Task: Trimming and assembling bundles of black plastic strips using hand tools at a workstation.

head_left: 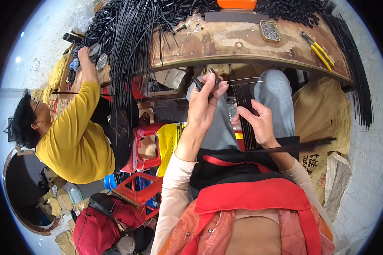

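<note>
My left hand [205, 97] is raised near the table's front edge, its fingers closed on short black tubular parts [197, 83]. Two thin pale wires or rods [247, 80] stretch from beside its fingertips toward my right knee. Lower and to the right, my right hand [258, 123] has its thumb and fingers closed on a flat bundle of thin black rods [245, 102]. The bundle hangs between my knees, and my fingers hide part of it. More black rods [302, 146] lie crosswise under my right wrist, blurred at their tips.
The wooden table [225, 44] bears heaped black parts [285, 12], long black rods [132, 38], a tin of small metal pieces [270, 31] and yellow-handled pliers [321, 55]. A person in yellow [76, 131] works at left. Red stools [140, 187] stand beside me.
</note>
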`<control>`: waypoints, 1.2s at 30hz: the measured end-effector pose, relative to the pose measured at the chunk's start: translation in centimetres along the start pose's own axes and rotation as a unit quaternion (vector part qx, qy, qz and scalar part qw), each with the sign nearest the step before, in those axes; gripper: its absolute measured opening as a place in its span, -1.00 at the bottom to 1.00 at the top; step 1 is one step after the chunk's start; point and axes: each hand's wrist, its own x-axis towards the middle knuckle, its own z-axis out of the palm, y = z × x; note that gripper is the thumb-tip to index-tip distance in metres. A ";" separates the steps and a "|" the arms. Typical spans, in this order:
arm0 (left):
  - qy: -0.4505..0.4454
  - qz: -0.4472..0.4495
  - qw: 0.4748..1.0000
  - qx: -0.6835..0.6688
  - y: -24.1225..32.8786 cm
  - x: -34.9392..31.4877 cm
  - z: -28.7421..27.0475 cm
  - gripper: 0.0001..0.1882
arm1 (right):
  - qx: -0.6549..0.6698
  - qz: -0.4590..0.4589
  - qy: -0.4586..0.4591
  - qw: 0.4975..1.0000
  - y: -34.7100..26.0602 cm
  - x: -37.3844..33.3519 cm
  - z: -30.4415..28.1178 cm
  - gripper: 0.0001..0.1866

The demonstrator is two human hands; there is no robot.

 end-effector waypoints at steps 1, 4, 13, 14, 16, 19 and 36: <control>0.000 -0.018 1.000 -0.005 0.1 -0.5 -0.1 -0.84 | 0.001 0.005 -0.001 1.000 -0.2 -0.1 0.2 -0.80; -0.008 -0.035 0.999 -0.009 0.3 -1.1 -0.5 -0.83 | 0.023 -0.007 -0.014 1.000 -0.2 -0.4 0.5 -0.80; -0.047 -0.052 0.997 0.011 0.3 -1.1 0.0 -0.78 | 0.025 0.010 -0.012 1.000 -0.3 -0.3 0.6 -0.79; -0.051 -0.048 0.997 0.013 0.2 -1.1 0.0 -0.76 | 0.025 0.010 -0.012 1.000 -0.3 -0.3 0.6 -0.79; -0.054 -0.055 0.997 0.018 0.1 -1.1 0.0 -0.73 | 0.023 0.012 -0.014 1.000 -0.3 -0.3 0.6 -0.79; -0.065 -0.042 0.997 0.025 0.1 -1.3 0.3 -0.66 | 0.028 0.013 -0.009 0.999 -0.3 -0.2 0.6 -0.80; -0.035 -0.044 0.998 -0.002 0.0 -1.0 0.3 -0.75 | 0.032 0.007 -0.003 0.999 -0.2 -0.1 0.4 -0.79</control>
